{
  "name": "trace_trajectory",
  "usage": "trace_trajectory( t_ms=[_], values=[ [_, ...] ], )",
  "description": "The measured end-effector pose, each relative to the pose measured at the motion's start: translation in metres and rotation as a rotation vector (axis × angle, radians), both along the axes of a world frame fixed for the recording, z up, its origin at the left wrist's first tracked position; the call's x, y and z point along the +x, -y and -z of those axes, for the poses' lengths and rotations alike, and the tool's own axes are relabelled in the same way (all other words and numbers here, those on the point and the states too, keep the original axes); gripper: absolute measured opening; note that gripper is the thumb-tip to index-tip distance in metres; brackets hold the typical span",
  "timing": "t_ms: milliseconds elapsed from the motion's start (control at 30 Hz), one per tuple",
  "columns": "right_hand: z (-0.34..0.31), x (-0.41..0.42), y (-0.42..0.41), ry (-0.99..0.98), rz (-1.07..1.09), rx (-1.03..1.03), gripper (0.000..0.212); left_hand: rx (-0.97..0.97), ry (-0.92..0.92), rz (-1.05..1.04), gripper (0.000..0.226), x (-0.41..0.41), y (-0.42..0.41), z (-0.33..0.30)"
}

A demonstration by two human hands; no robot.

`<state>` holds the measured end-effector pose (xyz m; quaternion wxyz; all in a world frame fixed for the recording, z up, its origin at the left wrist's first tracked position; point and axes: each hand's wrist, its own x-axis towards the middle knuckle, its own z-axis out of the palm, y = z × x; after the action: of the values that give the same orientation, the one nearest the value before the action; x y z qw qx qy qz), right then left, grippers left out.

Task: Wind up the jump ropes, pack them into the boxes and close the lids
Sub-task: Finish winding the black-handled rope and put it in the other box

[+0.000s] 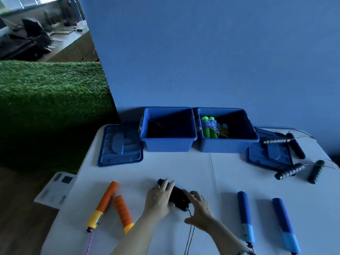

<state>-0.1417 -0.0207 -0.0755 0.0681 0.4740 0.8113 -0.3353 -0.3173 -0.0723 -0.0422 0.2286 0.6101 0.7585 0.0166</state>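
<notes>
Holding a pair of black handles [176,196] together low in the middle of the frame, the left hand [158,199] wraps its fingers over their far end while the right hand [199,210] rests curled fingers on the near end, both grips clamped on the handles. A thin cord [190,230] trails from them toward the bottom edge. On the white tabletop [184,166], orange handles [110,203] lie at lower left and blue handles [265,219] at lower right. Behind, the left box [168,129] stands open; the right box [228,130] holds a wound green-handled rope [210,127]. A lid [120,144] lies beside each box.
</notes>
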Motion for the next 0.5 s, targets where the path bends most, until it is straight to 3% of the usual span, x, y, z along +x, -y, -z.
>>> trace_trajectory(
  t_ms=[67, 167, 267, 400, 500],
  values=[
    [0.002, 0.003, -0.001, -0.006, -0.005, 0.000, 0.096, -0.017, -0.126, 0.130, 0.075, -0.003, -0.005, -0.001],
    [-0.001, 0.010, -0.008, -0.123, 0.066, -0.050, 0.088, -0.033, -0.171, 0.207, 0.064, -0.004, -0.007, 0.004],
    [-0.002, 0.021, -0.016, -0.171, 0.189, -0.077, 0.077, -0.051, -0.196, 0.262, 0.067, 0.004, -0.008, 0.018],
    [-0.003, 0.029, -0.022, -0.131, 0.349, 0.019, 0.025, -0.034, -0.163, 0.270, 0.070, 0.020, -0.009, 0.016],
    [-0.005, 0.032, -0.024, -0.129, 0.332, 0.006, 0.015, 0.010, -0.198, 0.258, 0.073, 0.020, 0.000, 0.022]
  ],
)
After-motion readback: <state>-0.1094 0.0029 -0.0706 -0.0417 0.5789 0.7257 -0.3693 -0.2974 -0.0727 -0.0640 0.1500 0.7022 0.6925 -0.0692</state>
